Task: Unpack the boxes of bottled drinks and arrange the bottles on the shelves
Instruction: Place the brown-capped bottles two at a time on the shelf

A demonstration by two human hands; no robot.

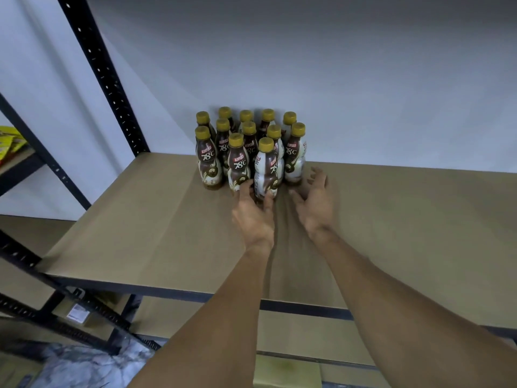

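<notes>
Several brown-and-white coffee bottles with yellow caps (246,141) stand upright in a tight cluster at the back of a brown shelf board (140,219), against the pale wall. My left hand (253,212) grips the base of the front bottle (267,169), fingers and thumb curled round it. My right hand (316,201) hovers just right of that bottle, fingers spread and relaxed, holding nothing. It is close to the rightmost bottle (295,152) without touching it.
A black perforated upright (103,74) rises at the shelf's left rear corner. A neighbouring rack at far left holds yellow packets (11,144). Lower shelves and cardboard boxes (285,371) show beneath the front edge. Bare shelf board stretches left and right of the bottles.
</notes>
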